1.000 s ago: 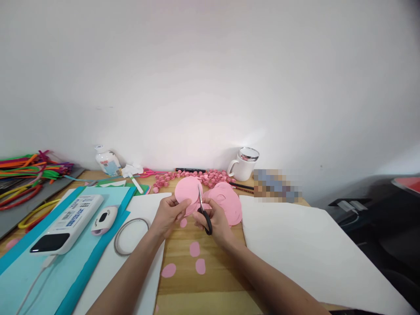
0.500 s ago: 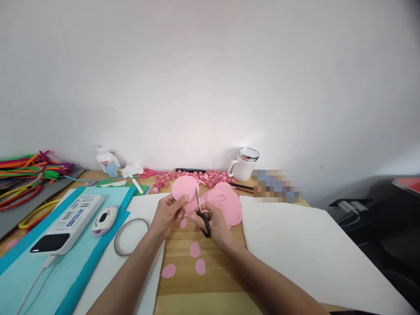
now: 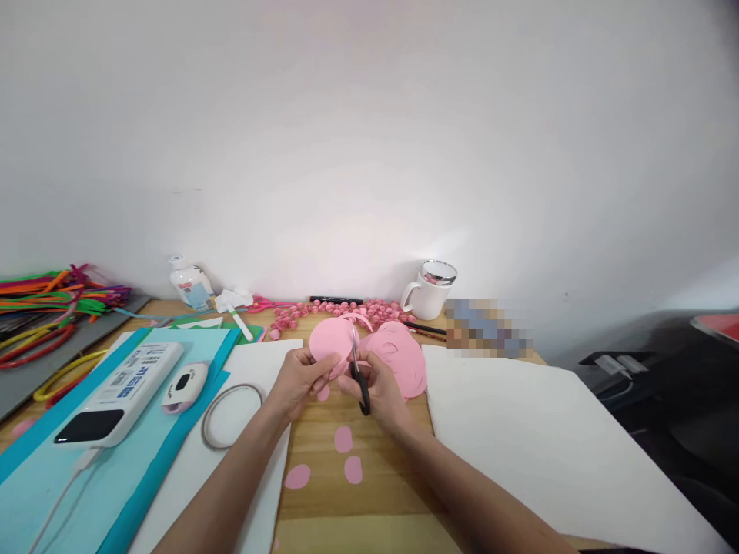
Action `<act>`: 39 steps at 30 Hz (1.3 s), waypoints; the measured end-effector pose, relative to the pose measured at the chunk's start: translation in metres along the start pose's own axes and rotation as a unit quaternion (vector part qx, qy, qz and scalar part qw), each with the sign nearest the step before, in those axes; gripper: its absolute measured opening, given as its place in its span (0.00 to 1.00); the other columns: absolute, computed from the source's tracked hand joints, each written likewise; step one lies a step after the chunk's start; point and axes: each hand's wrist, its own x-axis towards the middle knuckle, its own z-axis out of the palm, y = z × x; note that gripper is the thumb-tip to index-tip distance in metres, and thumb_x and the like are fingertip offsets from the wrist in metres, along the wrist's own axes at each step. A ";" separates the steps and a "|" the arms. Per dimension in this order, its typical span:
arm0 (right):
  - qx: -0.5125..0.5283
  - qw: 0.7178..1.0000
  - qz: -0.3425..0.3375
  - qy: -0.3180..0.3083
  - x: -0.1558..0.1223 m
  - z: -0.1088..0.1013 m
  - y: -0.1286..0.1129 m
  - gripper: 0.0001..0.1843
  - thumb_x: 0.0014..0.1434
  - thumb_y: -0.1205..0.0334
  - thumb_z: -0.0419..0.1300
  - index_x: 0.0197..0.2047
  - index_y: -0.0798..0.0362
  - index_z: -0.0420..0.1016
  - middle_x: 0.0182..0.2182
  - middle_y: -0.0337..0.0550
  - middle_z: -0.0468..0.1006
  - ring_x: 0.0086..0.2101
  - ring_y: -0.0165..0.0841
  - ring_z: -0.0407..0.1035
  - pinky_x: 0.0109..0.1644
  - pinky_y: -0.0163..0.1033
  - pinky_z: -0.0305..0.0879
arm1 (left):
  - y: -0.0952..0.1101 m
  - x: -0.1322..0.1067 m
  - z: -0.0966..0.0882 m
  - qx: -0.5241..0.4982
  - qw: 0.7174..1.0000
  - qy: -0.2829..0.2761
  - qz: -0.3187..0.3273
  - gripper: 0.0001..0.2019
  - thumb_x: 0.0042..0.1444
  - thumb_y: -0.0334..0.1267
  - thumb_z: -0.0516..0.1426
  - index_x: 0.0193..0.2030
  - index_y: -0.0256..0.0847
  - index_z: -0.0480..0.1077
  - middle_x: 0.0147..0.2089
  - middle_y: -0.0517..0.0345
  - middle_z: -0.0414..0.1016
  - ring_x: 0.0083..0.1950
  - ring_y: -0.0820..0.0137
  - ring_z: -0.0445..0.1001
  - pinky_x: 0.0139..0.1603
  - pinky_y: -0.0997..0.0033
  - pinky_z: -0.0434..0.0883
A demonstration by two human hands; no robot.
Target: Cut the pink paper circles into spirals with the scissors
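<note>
Here the risk, I think, is a crooked cut or a nicked finger, because the left hand (image 3: pixel 300 378) pinches the pink paper disc (image 3: pixel 333 341) very close to the blades. The right hand (image 3: pixel 378 388) is closed around the black handles of the scissors (image 3: pixel 358 369), blades nearly together, biting the disc's edge between both hands. Small pink cut-outs (image 3: pixel 344 439) lie just below the wrists.

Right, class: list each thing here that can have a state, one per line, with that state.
Left hand: gripping the pink paper disc.
Right hand: gripping the scissors.
Scissors: blades at the disc's edge.
White mug: upright, lidded.
Power bank: cable plugged in.
</note>
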 end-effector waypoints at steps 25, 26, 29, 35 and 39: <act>-0.016 1.000 0.018 -0.008 0.000 -0.003 0.006 0.22 0.42 0.52 0.69 0.33 0.52 0.63 0.15 0.28 0.63 0.17 0.23 0.55 0.19 0.30 0.50 | 0.001 0.000 0.000 0.009 1.000 0.017 0.013 0.19 0.39 0.43 0.65 0.13 0.38 0.60 0.08 0.69 0.56 0.12 0.82 0.50 0.16 0.78 0.52; -0.012 1.000 0.020 -0.008 0.000 -0.004 0.006 0.21 0.42 0.53 0.69 0.33 0.52 0.63 0.15 0.28 0.63 0.16 0.23 0.55 0.19 0.30 0.50 | 0.001 0.000 0.000 0.009 1.000 0.015 0.013 0.19 0.39 0.42 0.65 0.13 0.38 0.60 0.08 0.70 0.55 0.12 0.82 0.50 0.16 0.78 0.53; -0.006 1.000 0.022 -0.005 0.001 -0.004 0.009 0.21 0.42 0.53 0.69 0.32 0.52 0.64 0.16 0.27 0.63 0.16 0.23 0.54 0.20 0.31 0.52 | 0.001 0.000 0.000 0.008 1.000 0.013 0.018 0.19 0.39 0.43 0.65 0.13 0.38 0.59 0.08 0.70 0.54 0.12 0.82 0.49 0.16 0.78 0.54; -0.006 1.000 0.020 -0.002 0.001 -0.005 0.010 0.20 0.42 0.54 0.69 0.32 0.53 0.64 0.16 0.27 0.63 0.16 0.22 0.55 0.19 0.30 0.51 | 0.000 0.002 -0.002 -0.015 0.999 -0.002 0.034 0.18 0.43 0.44 0.64 0.17 0.38 0.61 0.10 0.68 0.59 0.13 0.82 0.52 0.16 0.79 0.55; -0.006 1.000 0.027 0.002 0.001 -0.003 0.008 0.21 0.41 0.52 0.69 0.31 0.53 0.64 0.15 0.27 0.63 0.14 0.22 0.55 0.18 0.29 0.50 | 0.000 0.001 -0.001 -0.042 0.999 -0.011 0.021 0.16 0.44 0.44 0.64 0.21 0.37 0.64 0.14 0.66 0.64 0.13 0.81 0.56 0.14 0.79 0.57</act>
